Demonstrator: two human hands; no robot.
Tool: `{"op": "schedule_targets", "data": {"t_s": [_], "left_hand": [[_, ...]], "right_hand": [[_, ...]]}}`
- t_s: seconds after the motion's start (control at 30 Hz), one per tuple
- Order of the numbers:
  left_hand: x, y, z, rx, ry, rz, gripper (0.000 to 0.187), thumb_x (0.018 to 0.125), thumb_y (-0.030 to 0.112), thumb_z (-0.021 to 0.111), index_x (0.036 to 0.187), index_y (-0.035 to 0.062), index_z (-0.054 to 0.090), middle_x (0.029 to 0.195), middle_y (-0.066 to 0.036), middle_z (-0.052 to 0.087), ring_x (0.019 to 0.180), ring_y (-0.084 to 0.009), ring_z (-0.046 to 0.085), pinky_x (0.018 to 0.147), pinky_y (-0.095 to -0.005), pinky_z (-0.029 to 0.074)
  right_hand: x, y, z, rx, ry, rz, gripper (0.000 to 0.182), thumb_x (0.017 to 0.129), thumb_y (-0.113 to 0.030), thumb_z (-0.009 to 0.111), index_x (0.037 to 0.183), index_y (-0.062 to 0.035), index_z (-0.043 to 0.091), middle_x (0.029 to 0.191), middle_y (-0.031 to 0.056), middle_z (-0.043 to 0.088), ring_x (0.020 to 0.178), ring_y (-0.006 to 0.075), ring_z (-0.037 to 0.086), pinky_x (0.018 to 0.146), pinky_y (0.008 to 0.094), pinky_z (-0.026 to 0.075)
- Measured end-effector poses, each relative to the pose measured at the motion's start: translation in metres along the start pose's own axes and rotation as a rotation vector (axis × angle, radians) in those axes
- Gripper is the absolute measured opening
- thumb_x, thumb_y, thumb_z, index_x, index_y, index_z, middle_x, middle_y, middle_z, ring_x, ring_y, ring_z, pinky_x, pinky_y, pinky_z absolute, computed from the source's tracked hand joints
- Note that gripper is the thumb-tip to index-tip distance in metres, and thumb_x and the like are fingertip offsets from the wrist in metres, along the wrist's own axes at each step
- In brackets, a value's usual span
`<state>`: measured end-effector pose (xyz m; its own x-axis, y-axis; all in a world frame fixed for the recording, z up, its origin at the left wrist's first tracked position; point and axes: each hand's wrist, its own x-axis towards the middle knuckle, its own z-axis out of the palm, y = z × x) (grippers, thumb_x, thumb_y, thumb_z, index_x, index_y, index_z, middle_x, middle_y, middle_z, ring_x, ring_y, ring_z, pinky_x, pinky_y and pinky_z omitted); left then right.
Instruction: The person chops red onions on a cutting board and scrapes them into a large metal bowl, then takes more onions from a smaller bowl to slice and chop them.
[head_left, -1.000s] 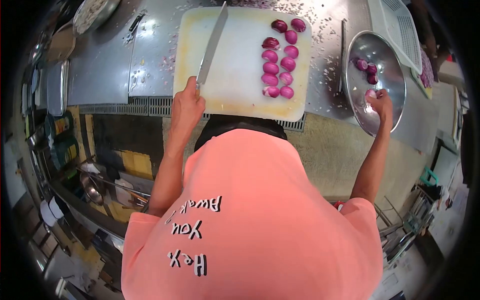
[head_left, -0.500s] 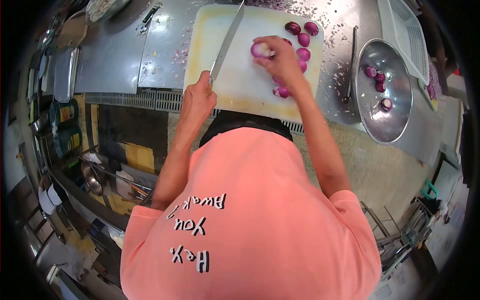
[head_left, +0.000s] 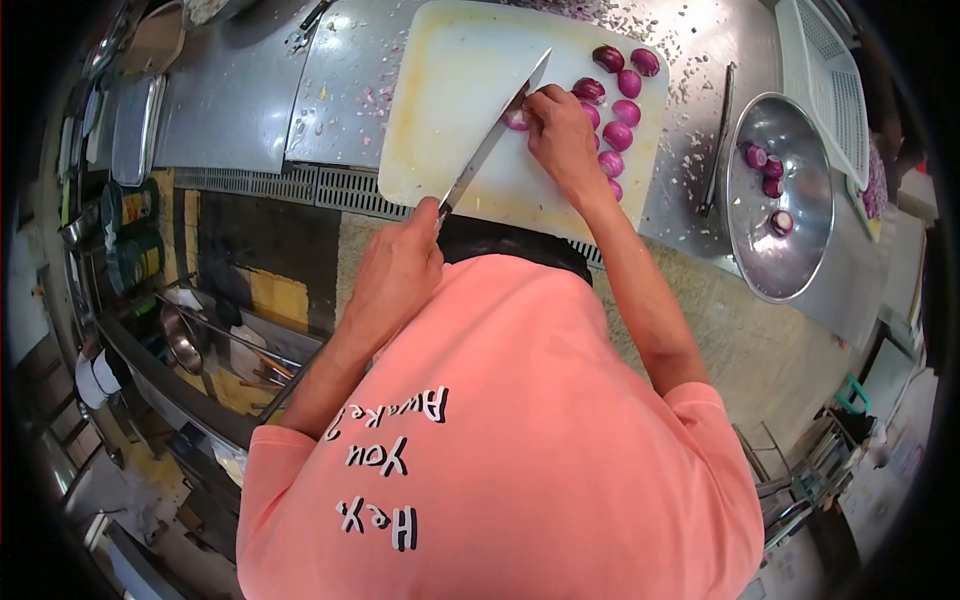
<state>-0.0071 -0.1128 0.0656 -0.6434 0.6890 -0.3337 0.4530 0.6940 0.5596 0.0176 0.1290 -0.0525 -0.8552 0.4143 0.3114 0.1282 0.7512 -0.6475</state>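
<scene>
My right hand (head_left: 565,130) is closed over an onion (head_left: 517,119) on the board (head_left: 450,90), fingers curled on top, pinning it near the board's middle. My left hand (head_left: 405,262) is wrapped tight round the handle of the knife (head_left: 495,135); the blade slants up across the board and its edge meets the onion just beside my right fingertips.

Judgement on handling: the onion is small, light, firm but layered, and its peeled skin looks slick, so it may roll or skid under the blade. Best grip is from above with fingertips tucked back, clear of the edge.

A column of peeled purple onions (head_left: 618,110) lies just right of my right hand, on the board's right side. Skin scraps litter the steel counter (head_left: 230,110) around the board. Further right, a metal bowl (head_left: 800,250) holds a few more onions. A white basket (head_left: 825,80) sits at the bowl's far edge.
</scene>
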Motion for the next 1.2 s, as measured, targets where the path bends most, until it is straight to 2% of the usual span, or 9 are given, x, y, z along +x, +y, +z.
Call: {"op": "schedule_targets", "data": {"t_s": [0.07,0.27,0.5,0.6,0.8,0.9,1.0,1.1,1.2], "left_hand": [[0.009,0.005,0.006,0.041,0.006,-0.034,0.029,0.079,-0.005,0.052,0.107,-0.0015,0.047,0.075,-0.029,0.060,0.076,-0.0499,0.059,0.066,-0.0576,0.043],[0.089,-0.013,0.054,-0.051,0.178,0.221,0.030,0.076,-0.005,0.053,0.105,-0.0021,0.046,0.070,-0.028,0.057,0.076,-0.0507,0.058,0.066,-0.0584,0.042],[0.054,-0.026,0.028,-0.043,0.099,0.073,0.028,0.079,0.000,0.054,0.106,0.0001,0.046,0.072,-0.028,0.057,0.075,-0.0502,0.058,0.064,-0.0517,0.043],[0.050,-0.032,0.038,-0.055,0.090,0.015,0.028,0.079,0.001,0.055,0.106,0.0000,0.046,0.071,-0.026,0.057,0.073,-0.0486,0.058,0.064,-0.0494,0.044],[0.048,-0.003,0.015,-0.025,0.108,0.081,0.029,0.080,0.000,0.057,0.107,-0.0010,0.047,0.069,-0.023,0.055,0.069,-0.0464,0.056,0.062,-0.0467,0.045],[0.043,-0.001,0.020,-0.026,0.035,-0.021,0.029,0.080,0.000,0.056,0.107,-0.0015,0.047,0.070,-0.024,0.055,0.070,-0.0470,0.055,0.062,-0.0485,0.044],[0.078,-0.015,0.053,0.008,0.155,0.052,0.029,0.080,0.001,0.057,0.107,-0.0013,0.047,0.070,-0.024,0.055,0.070,-0.0472,0.055,0.063,-0.0494,0.043],[0.087,-0.004,0.041,-0.040,0.148,0.128,0.031,0.080,0.001,0.057,0.109,-0.0010,0.047,0.072,-0.025,0.057,0.074,-0.0480,0.058,0.065,-0.0510,0.045],[0.064,0.010,0.015,0.014,0.034,0.042,0.031,0.080,0.001,0.058,0.108,-0.0005,0.046,0.074,-0.025,0.060,0.078,-0.0482,0.060,0.066,-0.0534,0.045]], "right_hand": [[0.001,0.004,0.001,0.002,0.001,-0.003,0.011,0.078,0.003,0.058,0.085,-0.0016,0.065,0.088,0.0138,0.061,0.086,0.0347,0.059,0.075,0.0438,0.049],[-0.004,0.009,0.002,0.092,-0.030,0.018,0.016,0.076,-0.001,0.064,0.091,-0.0019,0.066,0.096,0.0144,0.062,0.089,0.0360,0.060,0.076,0.0434,0.050],[-0.024,-0.014,0.016,0.150,-0.137,-0.054,0.032,0.070,-0.005,0.074,0.100,-0.0031,0.062,0.105,0.0133,0.062,0.096,0.0354,0.059,0.079,0.0444,0.051],[-0.033,-0.030,0.014,0.075,-0.249,0.031,0.030,0.071,-0.007,0.074,0.098,-0.0035,0.061,0.102,0.0126,0.061,0.096,0.0351,0.058,0.079,0.0455,0.051],[-0.039,-0.030,0.013,0.113,-0.117,0.010,0.014,0.077,0.000,0.066,0.091,-0.0024,0.063,0.093,0.0126,0.061,0.088,0.0338,0.061,0.072,0.0429,0.051],[-0.039,-0.027,0.016,0.101,-0.109,-0.012,0.014,0.079,0.002,0.063,0.092,-0.0025,0.064,0.093,0.0126,0.061,0.087,0.0344,0.060,0.073,0.0433,0.051],[-0.039,-0.023,0.018,0.121,-0.105,-0.017,0.015,0.079,0.002,0.061,0.093,-0.0029,0.064,0.093,0.0126,0.061,0.086,0.0347,0.059,0.074,0.0440,0.051],[-0.043,-0.023,0.019,0.135,-0.062,-0.040,0.014,0.079,0.002,0.061,0.091,-0.0029,0.064,0.092,0.0123,0.061,0.084,0.0347,0.059,0.072,0.0442,0.050],[-0.042,-0.022,0.020,0.152,-0.020,-0.039,0.013,0.078,0.002,0.062,0.090,-0.0029,0.064,0.091,0.0119,0.061,0.083,0.0346,0.059,0.071,0.0444,0.050]]}}
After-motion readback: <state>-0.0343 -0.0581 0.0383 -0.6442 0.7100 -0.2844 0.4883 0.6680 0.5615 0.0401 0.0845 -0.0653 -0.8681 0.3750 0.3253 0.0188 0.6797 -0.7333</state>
